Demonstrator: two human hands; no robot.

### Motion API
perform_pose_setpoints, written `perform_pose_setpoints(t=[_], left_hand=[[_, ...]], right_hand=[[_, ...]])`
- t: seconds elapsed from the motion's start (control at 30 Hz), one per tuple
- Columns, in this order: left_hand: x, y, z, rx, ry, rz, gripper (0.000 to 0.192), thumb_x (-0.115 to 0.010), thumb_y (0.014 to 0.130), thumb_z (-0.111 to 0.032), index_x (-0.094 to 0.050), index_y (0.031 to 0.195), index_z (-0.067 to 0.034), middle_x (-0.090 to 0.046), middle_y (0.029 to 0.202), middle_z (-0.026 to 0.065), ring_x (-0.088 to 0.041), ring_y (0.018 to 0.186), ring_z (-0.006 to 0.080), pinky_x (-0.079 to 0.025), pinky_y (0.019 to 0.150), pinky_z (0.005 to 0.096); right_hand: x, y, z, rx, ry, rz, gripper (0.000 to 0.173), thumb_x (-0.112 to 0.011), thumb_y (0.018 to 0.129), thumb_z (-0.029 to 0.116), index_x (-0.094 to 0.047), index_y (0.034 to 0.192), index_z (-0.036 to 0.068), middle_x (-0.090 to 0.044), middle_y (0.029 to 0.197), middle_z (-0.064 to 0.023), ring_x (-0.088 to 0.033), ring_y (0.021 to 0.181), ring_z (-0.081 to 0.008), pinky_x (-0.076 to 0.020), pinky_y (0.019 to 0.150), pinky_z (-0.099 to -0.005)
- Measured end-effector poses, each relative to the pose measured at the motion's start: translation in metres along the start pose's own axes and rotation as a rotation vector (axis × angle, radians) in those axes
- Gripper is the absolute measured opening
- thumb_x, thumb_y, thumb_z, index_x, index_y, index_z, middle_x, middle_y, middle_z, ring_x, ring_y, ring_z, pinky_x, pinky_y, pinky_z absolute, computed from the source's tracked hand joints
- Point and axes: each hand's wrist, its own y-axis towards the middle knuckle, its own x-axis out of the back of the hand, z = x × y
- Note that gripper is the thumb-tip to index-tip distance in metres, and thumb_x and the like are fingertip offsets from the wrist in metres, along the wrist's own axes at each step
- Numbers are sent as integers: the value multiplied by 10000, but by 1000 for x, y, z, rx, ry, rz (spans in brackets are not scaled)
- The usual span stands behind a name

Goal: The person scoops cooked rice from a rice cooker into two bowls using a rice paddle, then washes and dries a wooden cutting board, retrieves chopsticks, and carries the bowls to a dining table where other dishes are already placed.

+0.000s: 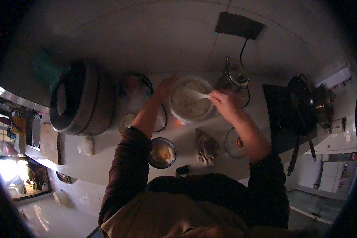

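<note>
My right hand (224, 102) grips the handle of a white serving spoon (196, 94). The spoon's head dips into pale, rice-like food (190, 107) inside a round white pot (174, 114). An orange light glows low on the pot's near side. At the pot's left rim is my left hand (165, 87), its fingers too dim to make out clearly. Below my left forearm stands a dark-rimmed bowl (163, 153) of pale and yellowish food. A crumpled cloth (206, 145) lies on the near side of the pot.
A large rounded appliance (83, 101) stands left, near a clear bag (86, 145). Behind my right hand is a kettle (235, 77). A round glass lid or dish (232, 144) lies under my right forearm. Pans (299, 92) with long handles sit on the dark hob (273, 119).
</note>
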Motion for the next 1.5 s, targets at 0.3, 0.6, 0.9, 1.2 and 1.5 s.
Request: perform_pose_setpoints(t=[0.3, 0.6, 0.9, 1.2, 1.5], left_hand=[[0, -15, -19, 223, -448, -55, 614, -313, 943, -500, -476, 1243, 10, -473, 1276, 141, -434, 1180, 243, -315, 1015, 342], [-1, -12, -5, 148, -366, -124, 690, -313, 928, -557, -545, 1187, 38, -563, 1193, 147, -497, 1119, 229, -352, 979, 335], [-5, 17, 28, 101, -606, 18, 662, -316, 935, -543, -549, 1192, 21, -572, 1183, 147, -520, 1091, 237, -373, 965, 345], [-2, -7, 1, 212, -640, -55, 645, -321, 936, -538, -557, 1193, 5, -580, 1173, 134, -537, 1068, 229, -381, 954, 341], [-4, 6, 36, 231, -844, -17, 611, -338, 931, -536, -572, 1192, -36, -551, 1218, 111, -494, 1113, 218, -344, 980, 339]], right_hand=[[46, 24, 17, 509, -356, 525, 68, -592, 719, 148, -599, 767, 100, -559, 765, -83, -602, 743, -253, -487, 591, -367], [-5, -18, -6, 376, -365, 363, 129, -550, 759, 131, -622, 859, 91, -567, 848, -108, -613, 788, -274, -522, 599, -378], [-48, -39, -27, -10, -242, 53, 210, -570, 794, 119, -649, 988, 133, -605, 944, -125, -618, 777, -337, -512, 645, -408], [20, -5, 20, -244, 78, 238, 116, -617, 816, 178, -646, 896, 99, -648, 797, -122, -621, 746, -328, -488, 628, -418], [0, 7, 55, -5, -236, 69, 249, -556, 813, 139, -603, 1049, 75, -615, 883, -140, -614, 790, -310, -500, 651, -402]])
